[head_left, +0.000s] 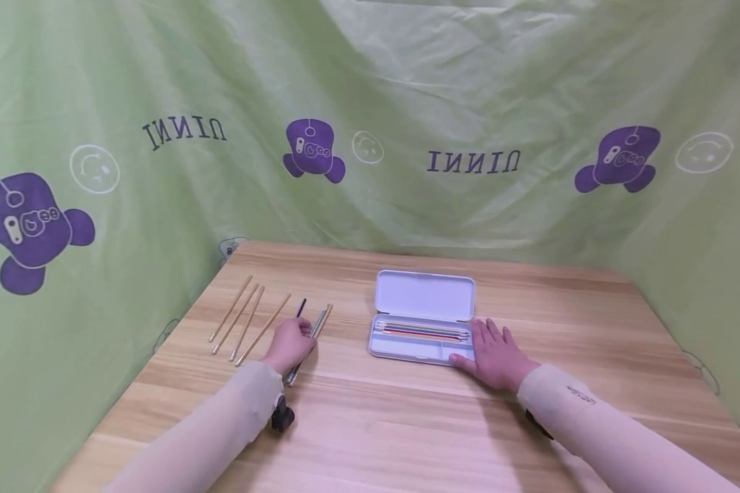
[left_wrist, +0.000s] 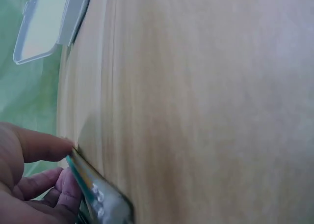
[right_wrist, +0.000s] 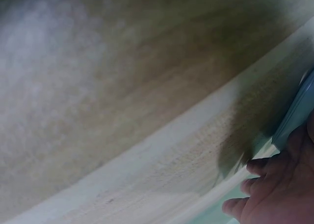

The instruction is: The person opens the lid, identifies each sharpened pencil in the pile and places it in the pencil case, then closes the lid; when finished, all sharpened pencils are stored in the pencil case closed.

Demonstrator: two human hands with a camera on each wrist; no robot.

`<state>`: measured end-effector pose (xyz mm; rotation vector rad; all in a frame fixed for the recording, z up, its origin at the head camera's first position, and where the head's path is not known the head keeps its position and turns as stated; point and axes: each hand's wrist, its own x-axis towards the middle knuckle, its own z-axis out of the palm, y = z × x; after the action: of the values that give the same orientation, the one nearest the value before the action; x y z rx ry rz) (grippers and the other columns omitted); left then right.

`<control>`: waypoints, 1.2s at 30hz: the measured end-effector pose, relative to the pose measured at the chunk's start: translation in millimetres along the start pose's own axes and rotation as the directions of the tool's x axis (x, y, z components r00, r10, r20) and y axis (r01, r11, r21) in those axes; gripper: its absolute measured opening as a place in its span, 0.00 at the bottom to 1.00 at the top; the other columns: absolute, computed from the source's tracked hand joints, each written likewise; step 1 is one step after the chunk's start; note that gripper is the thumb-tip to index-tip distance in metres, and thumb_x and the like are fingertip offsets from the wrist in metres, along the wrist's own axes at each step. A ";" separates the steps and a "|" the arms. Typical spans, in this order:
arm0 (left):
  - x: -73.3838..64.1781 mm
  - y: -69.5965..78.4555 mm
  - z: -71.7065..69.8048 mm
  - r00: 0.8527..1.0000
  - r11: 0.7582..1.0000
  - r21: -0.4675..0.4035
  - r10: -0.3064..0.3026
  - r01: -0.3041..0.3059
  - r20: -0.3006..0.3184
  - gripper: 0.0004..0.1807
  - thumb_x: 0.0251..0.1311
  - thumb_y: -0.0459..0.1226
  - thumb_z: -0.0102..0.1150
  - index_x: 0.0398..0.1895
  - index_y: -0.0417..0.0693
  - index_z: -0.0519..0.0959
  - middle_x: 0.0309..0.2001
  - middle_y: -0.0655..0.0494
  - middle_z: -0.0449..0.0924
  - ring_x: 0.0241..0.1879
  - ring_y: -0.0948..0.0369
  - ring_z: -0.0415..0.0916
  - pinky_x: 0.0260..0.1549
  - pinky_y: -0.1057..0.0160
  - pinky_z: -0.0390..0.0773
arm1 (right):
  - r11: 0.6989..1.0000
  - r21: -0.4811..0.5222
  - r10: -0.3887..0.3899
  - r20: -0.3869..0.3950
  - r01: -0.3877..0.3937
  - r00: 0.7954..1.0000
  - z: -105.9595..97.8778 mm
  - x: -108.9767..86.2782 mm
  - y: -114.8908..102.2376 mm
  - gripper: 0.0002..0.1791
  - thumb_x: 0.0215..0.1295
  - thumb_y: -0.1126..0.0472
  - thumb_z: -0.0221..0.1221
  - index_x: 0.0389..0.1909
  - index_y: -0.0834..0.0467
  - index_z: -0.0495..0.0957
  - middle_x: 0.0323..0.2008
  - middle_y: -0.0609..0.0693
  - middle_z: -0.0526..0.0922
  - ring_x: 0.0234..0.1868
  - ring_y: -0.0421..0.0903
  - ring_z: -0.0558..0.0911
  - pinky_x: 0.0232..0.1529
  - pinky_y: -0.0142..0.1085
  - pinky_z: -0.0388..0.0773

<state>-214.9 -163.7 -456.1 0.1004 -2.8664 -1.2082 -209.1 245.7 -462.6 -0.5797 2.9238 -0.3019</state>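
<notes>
My left hand (head_left: 290, 346) is over a small group of pencils on the left half of the table. Its thumb and curled fingers close on a green pencil (left_wrist: 79, 177) and a gold one beside it. A dark pencil (head_left: 301, 308) sticks out beyond the fingers. To the right, a pale pencil case (head_left: 407, 348) lies with its lid (head_left: 425, 296) raised; several coloured pencils (head_left: 419, 331) are in its rear compartment. My right hand (head_left: 496, 356) rests at the case's right edge, fingers spread, thumb across the front right corner.
Several gold pencils (head_left: 262, 329) lie side by side, slanting, left of my left hand. The wooden table (head_left: 370, 424) carries everything. A green printed curtain (head_left: 370, 212) hangs along its back and both sides.
</notes>
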 end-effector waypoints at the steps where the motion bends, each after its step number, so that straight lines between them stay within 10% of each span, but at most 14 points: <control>1: 1.3 -0.2 0.1 1.000 1.000 0.021 0.007 -0.007 -0.001 0.21 0.51 0.24 0.61 0.51 0.21 0.78 0.42 0.38 0.83 0.45 0.45 0.82 0.51 0.48 0.82 | 1.000 0.000 -0.003 -0.006 0.003 1.000 1.6 0.8 1.5 0.60 0.73 0.26 0.43 0.75 0.79 0.48 0.74 0.78 0.54 0.76 0.76 0.50 0.73 0.70 0.43; 7: 12.1 -3.4 -3.5 0.999 0.995 0.101 0.015 -0.019 0.037 0.17 0.48 0.24 0.61 0.44 0.26 0.82 0.36 0.43 0.84 0.38 0.49 0.80 0.44 0.50 0.82 | 1.000 -0.003 -0.014 -0.035 0.014 0.999 10.4 4.6 7.4 0.59 0.73 0.27 0.45 0.74 0.80 0.49 0.74 0.78 0.55 0.75 0.76 0.51 0.72 0.71 0.44; 16: 15.0 -2.9 -13.1 0.993 0.988 -0.115 -0.090 0.099 0.076 0.15 0.53 0.24 0.68 0.45 0.26 0.81 0.44 0.37 0.82 0.44 0.47 0.78 0.43 0.53 0.81 | 1.000 0.006 -0.016 -0.014 0.016 1.000 0.5 -0.5 -0.2 0.58 0.74 0.28 0.45 0.74 0.81 0.49 0.73 0.79 0.55 0.75 0.77 0.51 0.72 0.71 0.45; 25: 16.6 -0.7 -15.2 0.987 0.983 -0.118 -0.133 0.143 0.087 0.13 0.59 0.25 0.65 0.47 0.26 0.81 0.45 0.37 0.82 0.43 0.48 0.79 0.42 0.54 0.81 | 1.000 0.011 0.002 0.016 -0.002 1.000 -6.3 -2.6 -6.2 0.55 0.76 0.33 0.49 0.73 0.81 0.49 0.74 0.79 0.54 0.75 0.77 0.51 0.72 0.71 0.46; 36: 36.1 25.3 -20.8 0.983 0.948 -0.281 -0.112 0.151 0.148 0.12 0.65 0.22 0.56 0.50 0.21 0.77 0.46 0.33 0.81 0.39 0.52 0.81 0.38 0.62 0.82 | 1.000 -0.014 -0.016 -0.019 0.016 1.000 0.1 0.5 1.2 0.60 0.73 0.25 0.42 0.74 0.80 0.48 0.75 0.79 0.51 0.77 0.75 0.47 0.74 0.68 0.43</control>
<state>-251.0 -163.4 -423.4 0.2160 -2.7856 -1.7099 -210.0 246.6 -463.0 -0.6054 2.9427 -0.2909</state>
